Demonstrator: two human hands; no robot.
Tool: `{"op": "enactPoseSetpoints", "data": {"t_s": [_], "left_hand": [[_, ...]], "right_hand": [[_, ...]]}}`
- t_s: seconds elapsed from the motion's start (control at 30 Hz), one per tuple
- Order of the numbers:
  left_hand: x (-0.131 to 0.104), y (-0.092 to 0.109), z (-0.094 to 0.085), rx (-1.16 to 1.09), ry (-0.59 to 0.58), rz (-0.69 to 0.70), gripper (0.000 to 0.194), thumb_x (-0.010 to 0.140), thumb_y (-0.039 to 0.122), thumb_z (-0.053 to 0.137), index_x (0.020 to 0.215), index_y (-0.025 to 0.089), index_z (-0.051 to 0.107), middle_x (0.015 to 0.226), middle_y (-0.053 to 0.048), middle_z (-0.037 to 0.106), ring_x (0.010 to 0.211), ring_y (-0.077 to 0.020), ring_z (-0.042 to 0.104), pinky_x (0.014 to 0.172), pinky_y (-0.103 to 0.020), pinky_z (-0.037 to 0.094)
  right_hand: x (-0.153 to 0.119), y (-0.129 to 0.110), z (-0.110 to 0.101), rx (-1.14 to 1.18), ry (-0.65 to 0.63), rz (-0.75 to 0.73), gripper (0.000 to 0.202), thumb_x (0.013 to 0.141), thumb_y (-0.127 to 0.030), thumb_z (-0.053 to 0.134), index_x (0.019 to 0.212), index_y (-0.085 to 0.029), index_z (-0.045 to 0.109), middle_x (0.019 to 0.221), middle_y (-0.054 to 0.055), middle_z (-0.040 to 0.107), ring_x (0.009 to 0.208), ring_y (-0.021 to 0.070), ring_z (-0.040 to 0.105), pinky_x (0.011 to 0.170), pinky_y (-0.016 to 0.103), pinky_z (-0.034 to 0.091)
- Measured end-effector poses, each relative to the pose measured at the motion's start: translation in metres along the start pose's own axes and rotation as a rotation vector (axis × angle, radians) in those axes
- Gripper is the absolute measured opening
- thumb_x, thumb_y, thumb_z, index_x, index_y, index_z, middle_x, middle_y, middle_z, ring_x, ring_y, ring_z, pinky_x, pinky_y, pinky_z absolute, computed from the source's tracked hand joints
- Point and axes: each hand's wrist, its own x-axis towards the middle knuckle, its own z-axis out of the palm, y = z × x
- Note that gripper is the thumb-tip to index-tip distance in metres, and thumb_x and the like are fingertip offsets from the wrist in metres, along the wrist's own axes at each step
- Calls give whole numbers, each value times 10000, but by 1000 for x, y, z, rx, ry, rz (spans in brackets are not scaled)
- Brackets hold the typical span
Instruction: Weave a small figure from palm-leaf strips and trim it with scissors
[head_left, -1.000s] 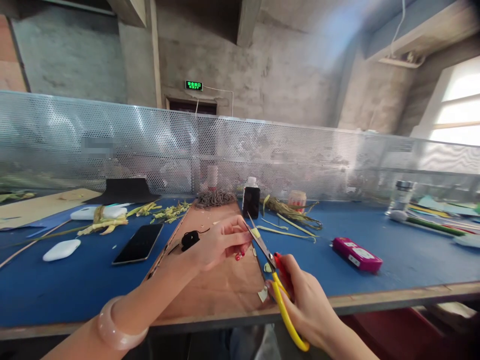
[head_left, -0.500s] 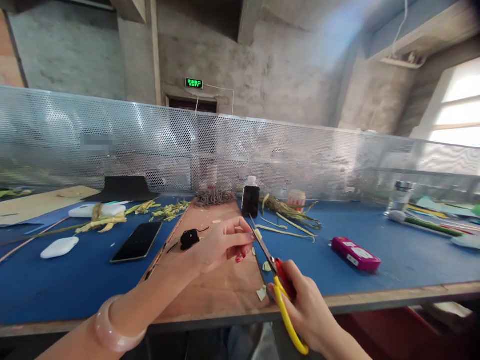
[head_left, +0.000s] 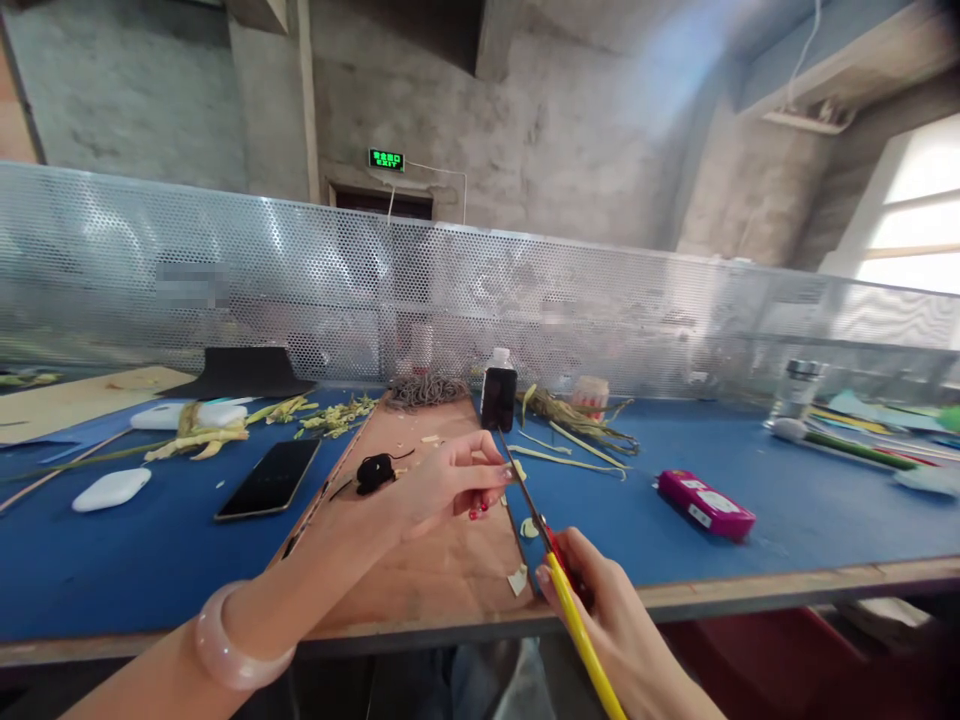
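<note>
Scissors (head_left: 561, 580): one pair, clasped in our right hand (head_left: 611, 602), at the right edge of the brown board (head_left: 435, 585).
Left hand (head_left: 454, 482): one, over the board; we cannot tell whether its curled fingers pinch anything.
Black cord (head_left: 375, 473): one bundle, on the board.
Flat phone (head_left: 268, 482): one, left of the board.
Magenta pack (head_left: 705, 506): one, right of the board.

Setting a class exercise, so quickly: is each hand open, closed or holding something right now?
Left hand: closed, fingers pinched beside the scissors; what they hold, if anything, cannot be told.
Right hand: closed, holding the scissors.
</note>
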Motion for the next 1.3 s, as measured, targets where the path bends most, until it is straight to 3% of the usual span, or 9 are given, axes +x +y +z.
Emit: {"op": "enactPoseSetpoints", "data": {"t_s": [0.4,0.7,0.8,0.93,1.03,1.17,1.3], "left_hand": [[3,-10,1,56,43,-13,142,756,295,664,775,179,584,543,38,490,497,-88,394,483,-248,254],[5,-13,2,41,32,-12,132,749,267,665,749,174,571,570,30,509,509,-84,421,494,-241,279],[7,-14,-1,25,39,-9,142,752,273,670,758,180,562,610,22,544,527,-86,454,498,-237,298],[7,-13,-5,-22,29,-4,171,752,274,693,775,189,547,619,22,573,510,-77,462,492,-229,314],[4,-12,-6,-68,24,-6,156,771,267,691,776,185,558,620,15,580,515,-72,466,496,-222,329],[1,-13,-7,-129,45,-9,116,787,254,680,795,176,595,650,5,568,554,-74,481,488,-211,329],[-2,-13,-6,-269,-3,-43,88,806,233,658,820,163,607,633,5,542,545,-64,472,482,-190,325]], "right_hand": [[-2,2,8,178,35,35,366,861,-522,459,717,-192,394,643,-56,325,579,93,267,513,226,239],[-3,8,13,215,133,58,449,822,-587,495,651,-210,320,612,-62,266,559,89,239,475,209,233],[-2,9,14,363,195,142,467,800,-648,478,679,-220,339,574,-75,272,484,75,234,413,196,214],[-1,14,10,465,180,278,436,817,-661,439,768,-230,400,541,-94,276,387,64,222,335,189,197],[-2,19,4,385,197,178,384,846,-602,451,802,-221,440,579,-78,353,414,70,297,361,190,268],[-4,17,-4,106,207,0,315,851,-527,481,809,-216,452,658,-38,475,533,104,424,478,208,372],[-5,11,-12,-245,184,-114,243,849,-452,485,820,-219,422,605,-49,459,503,117,430,458,217,360]]}}
